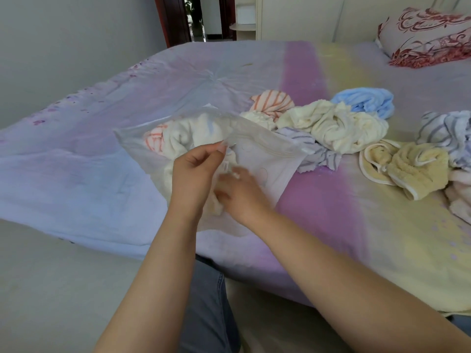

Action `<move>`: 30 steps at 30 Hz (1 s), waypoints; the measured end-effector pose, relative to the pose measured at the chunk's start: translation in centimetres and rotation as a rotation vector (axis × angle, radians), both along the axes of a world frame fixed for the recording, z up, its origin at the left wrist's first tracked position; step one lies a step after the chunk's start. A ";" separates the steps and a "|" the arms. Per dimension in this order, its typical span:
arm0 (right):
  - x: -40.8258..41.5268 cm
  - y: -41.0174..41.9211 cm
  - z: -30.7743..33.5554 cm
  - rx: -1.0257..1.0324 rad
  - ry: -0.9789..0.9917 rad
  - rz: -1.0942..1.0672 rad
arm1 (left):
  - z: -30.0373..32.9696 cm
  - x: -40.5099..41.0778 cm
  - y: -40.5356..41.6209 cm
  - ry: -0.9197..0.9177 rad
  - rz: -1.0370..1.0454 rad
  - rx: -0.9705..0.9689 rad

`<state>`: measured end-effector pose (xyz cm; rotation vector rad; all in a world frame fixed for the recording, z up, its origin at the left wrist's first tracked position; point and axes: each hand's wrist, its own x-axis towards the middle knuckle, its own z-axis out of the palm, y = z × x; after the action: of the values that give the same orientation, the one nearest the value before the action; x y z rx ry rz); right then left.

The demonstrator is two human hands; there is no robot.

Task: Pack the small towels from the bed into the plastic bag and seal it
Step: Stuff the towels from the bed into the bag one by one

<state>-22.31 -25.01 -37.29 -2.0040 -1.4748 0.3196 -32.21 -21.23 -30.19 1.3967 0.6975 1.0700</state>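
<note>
Two bare forearms are reaching out from the near edge of the bed [76, 189], where a person in grey trousers [206, 301] is working over a clear plastic bag [267, 154] lying on the pastel bedspread. Her left hand [193, 171] is pinching the bag's open rim between thumb and fingertips, lifting it. Close beside it, the right hand [239, 192] is sitting inside the bag's mouth, blurred, with its fingers on a cream towel [216, 205]; whether they are gripping it cannot be told. Several towels are already lying inside the bag, among them a cream one and an orange-striped one [155, 141].

Just beyond the bag, more towels are lying heaped on the bed: an orange-striped towel [272, 103], a pale cream towel [339, 126], a blue towel [367, 101], a grey-striped towel [313, 149] touching the bag's far corner, a yellow towel [407, 166] and another grey-striped one [448, 133] near the right edge. At the head of the bed, a red-patterned pillow [428, 36] is resting well apart from the pile.
</note>
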 end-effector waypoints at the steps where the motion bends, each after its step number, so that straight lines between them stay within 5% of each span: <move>1: -0.3 -1.0 0.0 0.163 -0.024 -0.100 | 0.1 -0.4 0.2 -0.006 -0.009 -0.003; 4: -0.7 -2.5 0.1 0.448 -0.150 0.077 | 0.0 -1.1 0.6 -0.016 -0.064 -0.018; 7: -0.6 -0.3 -0.3 0.128 -0.419 0.319 | 0.0 -1.1 0.4 -0.052 -0.086 -0.038; 11: 1.0 5.9 -1.5 -0.217 -0.532 0.225 | -0.1 -1.2 1.0 -0.217 -0.088 -0.162; 14: 1.5 9.0 -1.4 -0.287 -0.502 0.081 | -0.1 -1.1 1.8 -0.271 -0.073 -0.164; 17: -0.4 7.1 0.4 -0.101 -0.368 -0.034 | -0.2 -0.7 2.3 -0.300 -0.025 -0.181; 20: -0.9 0.5 0.8 0.372 -0.288 0.056 | -1.0 0.3 2.7 -0.322 -0.021 -0.219; 23: 2.3 -6.0 -1.7 0.622 -0.263 0.057 | -1.6 1.8 2.7 -0.330 -0.016 -0.236; 30: 13.6 -6.2 -3.2 0.327 -0.049 -0.446 | -1.0 4.2 2.7 -0.355 -0.046 -0.242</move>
<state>-8.73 -31.17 -40.51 -2.0058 -0.9887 -0.1513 -28.00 -18.53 -31.19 0.9791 0.5125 1.1207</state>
